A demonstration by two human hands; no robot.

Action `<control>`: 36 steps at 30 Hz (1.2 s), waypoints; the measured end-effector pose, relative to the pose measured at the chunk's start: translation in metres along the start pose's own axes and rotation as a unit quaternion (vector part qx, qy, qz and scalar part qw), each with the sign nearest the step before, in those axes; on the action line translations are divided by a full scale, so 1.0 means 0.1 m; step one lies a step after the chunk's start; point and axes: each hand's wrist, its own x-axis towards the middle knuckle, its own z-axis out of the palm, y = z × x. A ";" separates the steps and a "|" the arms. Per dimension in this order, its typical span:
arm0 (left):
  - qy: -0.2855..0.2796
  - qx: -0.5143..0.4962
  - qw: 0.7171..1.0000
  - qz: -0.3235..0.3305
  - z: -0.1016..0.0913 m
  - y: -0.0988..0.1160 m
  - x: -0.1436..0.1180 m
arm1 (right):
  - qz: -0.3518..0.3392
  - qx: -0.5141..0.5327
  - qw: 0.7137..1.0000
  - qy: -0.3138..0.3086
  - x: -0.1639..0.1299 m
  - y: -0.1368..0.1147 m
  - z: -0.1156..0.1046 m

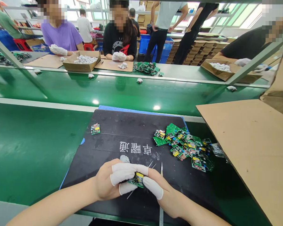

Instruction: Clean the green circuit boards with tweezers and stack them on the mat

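Observation:
My left hand [113, 182] and my right hand [162, 194] meet over a black mat [122, 141] with white characters. Both wear white finger cots. Together they pinch a small green circuit board [137, 180] with a yellow part, thin wire leads sticking out from it. My right hand also holds metal tweezers [161, 175], tip pointing away from me. A heap of several similar green boards [186, 146] lies on the mat to the right. One single board [95, 129] rests at the mat's far left corner.
A big cardboard sheet [254, 150] lies to the right, a cardboard box [279, 88] behind it. A green conveyor belt [108, 91] runs across. Beyond it, gloved people sit with a box of white parts [82, 61] and another board pile [146, 67].

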 end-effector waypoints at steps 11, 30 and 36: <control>-0.052 0.091 0.981 0.165 -0.13 0.08 0.11 | -0.140 -0.145 0.977 0.076 0.02 0.24 -0.01; -0.058 0.169 0.924 0.337 -0.06 0.07 0.15 | -0.224 -0.330 0.916 0.042 0.04 0.23 0.03; -0.069 0.170 0.931 0.314 -0.05 0.06 0.15 | -0.224 -0.337 0.913 0.049 0.06 0.24 0.01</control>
